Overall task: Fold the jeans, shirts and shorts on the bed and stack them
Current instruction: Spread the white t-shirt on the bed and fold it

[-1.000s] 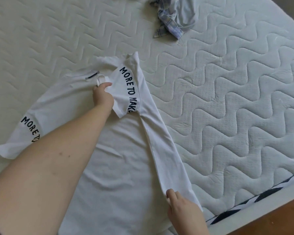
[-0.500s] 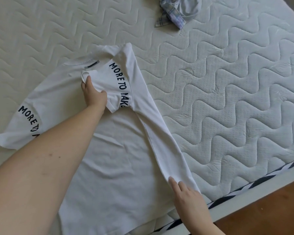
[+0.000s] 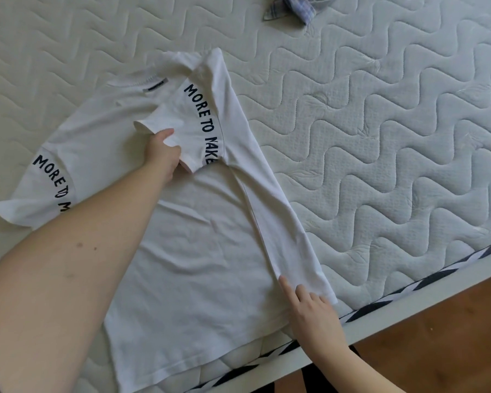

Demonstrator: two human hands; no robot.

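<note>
Now left hand [image 3: 162,154] grips folded sleeve [image 3: 182,131] lower; right hand [image 3: 312,310] fingers flat on hem [image 3: 304,268].

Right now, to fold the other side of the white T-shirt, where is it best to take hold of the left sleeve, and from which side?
Probably grip the left sleeve at its open cuff edge, coming from the outer left. It lies flat and spread on the mattress, so the loose edge lifts easily. The left hand is shut on the already folded right sleeve; the right hand presses the hem.

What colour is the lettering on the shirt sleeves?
Dark navy or black on the white shirt, clearest on the folded sleeve, head view.
</note>
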